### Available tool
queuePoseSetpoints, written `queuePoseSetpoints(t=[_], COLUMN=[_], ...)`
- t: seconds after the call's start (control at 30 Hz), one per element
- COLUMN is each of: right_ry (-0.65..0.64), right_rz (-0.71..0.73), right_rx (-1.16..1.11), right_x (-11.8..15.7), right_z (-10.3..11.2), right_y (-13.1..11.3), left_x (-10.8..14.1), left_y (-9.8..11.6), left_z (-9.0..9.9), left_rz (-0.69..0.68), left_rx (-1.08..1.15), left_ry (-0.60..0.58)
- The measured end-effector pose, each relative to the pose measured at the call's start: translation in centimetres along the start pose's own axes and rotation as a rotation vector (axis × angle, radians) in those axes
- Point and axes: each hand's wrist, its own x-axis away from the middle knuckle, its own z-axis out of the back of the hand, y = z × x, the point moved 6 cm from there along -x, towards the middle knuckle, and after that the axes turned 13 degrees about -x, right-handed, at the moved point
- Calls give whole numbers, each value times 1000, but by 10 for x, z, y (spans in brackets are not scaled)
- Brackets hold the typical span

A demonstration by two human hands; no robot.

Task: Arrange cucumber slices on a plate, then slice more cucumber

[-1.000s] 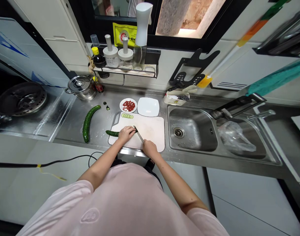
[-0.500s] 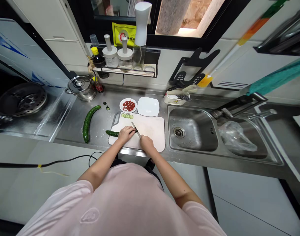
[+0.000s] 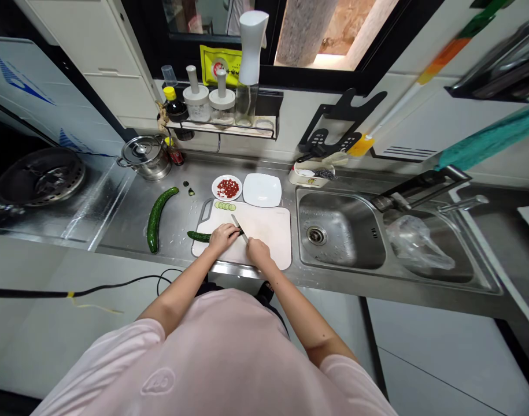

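On the white cutting board [image 3: 270, 231] lies a dark green cucumber [image 3: 198, 236], its uncut tip poking out to the left. My left hand [image 3: 224, 237] is closed over its right part and hides much of it. A knife [image 3: 238, 225] is gripped by the handle in my right hand [image 3: 258, 253]; its blade slants across the cucumber's right end, close to my left fingertips. Several pale cucumber slices [image 3: 225, 205] lie in a row at the board's upper left. A whole cucumber [image 3: 159, 216] rests on the steel counter to the left, with small end pieces [image 3: 191, 192] beyond it.
Behind the board stand a plate of chopped red pieces [image 3: 227, 188] and a white plate [image 3: 262, 190]. The sink [image 3: 342, 231] is at the right, holding a plastic bag [image 3: 420, 242] in its second basin. A lidded pot [image 3: 145, 157] and a frying pan [image 3: 41, 176] are at the left.
The whole view has shifted slightly downward. Both hands keep nearly the same place on the board, the knife still across the cucumber's end.
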Motion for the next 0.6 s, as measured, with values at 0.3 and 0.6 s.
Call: queuePoseSetpoints(t=[0.3,0.6], right_ry=[-60,-62], right_rz=[-48,-47], right_rx=[15,4], right_x=[27,31], right_z=[-3,-4], right_y=[15,19], left_x=[0,0], left_y=[0,1], left_z=[1,0], left_rz=[2,5], left_rx=[13,19], left_ry=[5,6])
